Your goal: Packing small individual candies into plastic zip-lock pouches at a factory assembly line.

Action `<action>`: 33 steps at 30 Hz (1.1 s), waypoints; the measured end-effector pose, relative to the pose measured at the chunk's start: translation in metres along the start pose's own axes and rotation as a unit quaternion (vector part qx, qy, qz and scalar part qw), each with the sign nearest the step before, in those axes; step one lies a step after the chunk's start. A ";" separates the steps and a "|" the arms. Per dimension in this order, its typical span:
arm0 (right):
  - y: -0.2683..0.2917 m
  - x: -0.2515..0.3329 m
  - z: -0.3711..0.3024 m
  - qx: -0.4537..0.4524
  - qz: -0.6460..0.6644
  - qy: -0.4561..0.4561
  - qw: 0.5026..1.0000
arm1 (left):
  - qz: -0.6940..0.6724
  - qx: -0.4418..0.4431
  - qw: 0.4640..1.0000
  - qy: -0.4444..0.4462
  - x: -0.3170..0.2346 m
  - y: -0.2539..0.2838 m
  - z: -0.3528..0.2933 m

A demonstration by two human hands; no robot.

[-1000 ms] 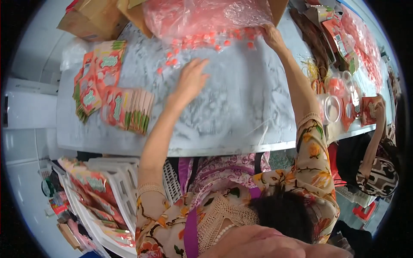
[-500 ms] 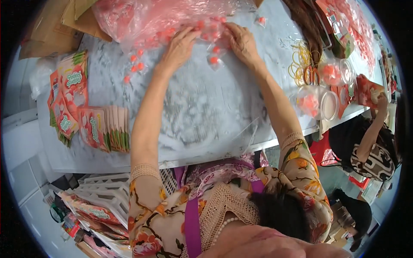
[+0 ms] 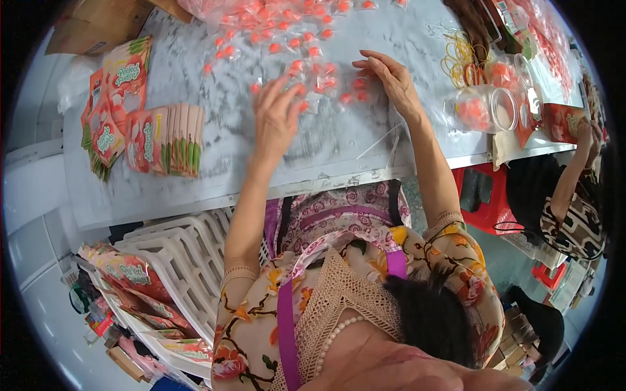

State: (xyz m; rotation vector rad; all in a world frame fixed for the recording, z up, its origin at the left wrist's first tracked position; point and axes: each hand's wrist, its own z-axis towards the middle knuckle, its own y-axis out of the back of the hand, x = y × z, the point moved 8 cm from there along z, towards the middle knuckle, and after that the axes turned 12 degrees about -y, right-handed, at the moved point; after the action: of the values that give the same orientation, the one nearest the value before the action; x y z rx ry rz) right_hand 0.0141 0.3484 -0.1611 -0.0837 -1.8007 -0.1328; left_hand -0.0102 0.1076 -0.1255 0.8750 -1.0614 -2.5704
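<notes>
Small wrapped candies [image 3: 326, 82], orange-red in clear wrappers, lie loosely between my two hands. My left hand [image 3: 276, 117] hovers over the left edge of this group with its fingers spread, slightly blurred by motion. At the group's right side, my right hand [image 3: 395, 86] is held sideways with fingers stretched out, its tips close to a few candies [image 3: 360, 90]. Neither hand visibly grips anything. More candies [image 3: 267, 25] lie scattered farther back, in front of a clear plastic bag [image 3: 202, 9] cut off by the upper edge.
Red printed pouches [image 3: 156, 142] stand in a row on the table's left, beside flat ones [image 3: 124, 78]. Clear jars [image 3: 476, 109] holding candies lie at right, near yellow rubber bands [image 3: 456, 64]. White plastic crates [image 3: 189, 247] stand below. Another person's hand [image 3: 585, 133] holds a pouch at far right.
Both hands have come back toward me from the bag, and several candies now lie nearer, spread over the table. My left hand's fingers have spread. The whole view has shifted.
</notes>
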 end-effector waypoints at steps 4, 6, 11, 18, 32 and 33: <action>-0.019 0.000 0.000 -0.044 -0.120 0.047 0.991 | 0.074 0.107 0.991 -0.034 -0.012 -0.030 0.001; -0.039 0.017 0.005 -0.080 -0.262 0.190 0.943 | 0.075 0.126 0.988 -0.055 -0.008 -0.037 0.010; -0.078 0.019 0.003 -0.111 -0.362 0.269 0.886 | 0.089 0.165 0.978 -0.087 0.017 -0.050 0.019; -0.065 0.015 -0.027 -0.064 -0.402 0.323 0.854 | 0.144 0.194 0.964 -0.114 0.038 -0.031 0.018; 0.023 -0.001 -0.041 -0.016 -0.122 0.051 0.991 | -0.047 0.103 0.993 0.042 -0.040 -0.058 -0.001; 0.024 -0.003 -0.042 -0.016 -0.122 0.049 0.991 | -0.082 0.102 0.990 0.049 -0.047 -0.063 0.000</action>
State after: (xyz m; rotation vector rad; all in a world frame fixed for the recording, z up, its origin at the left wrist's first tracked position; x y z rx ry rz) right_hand 0.0581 0.3668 -0.1530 0.1183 -1.7062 -0.3344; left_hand 0.0289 0.1716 -0.1488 1.1704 -1.2903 -2.5485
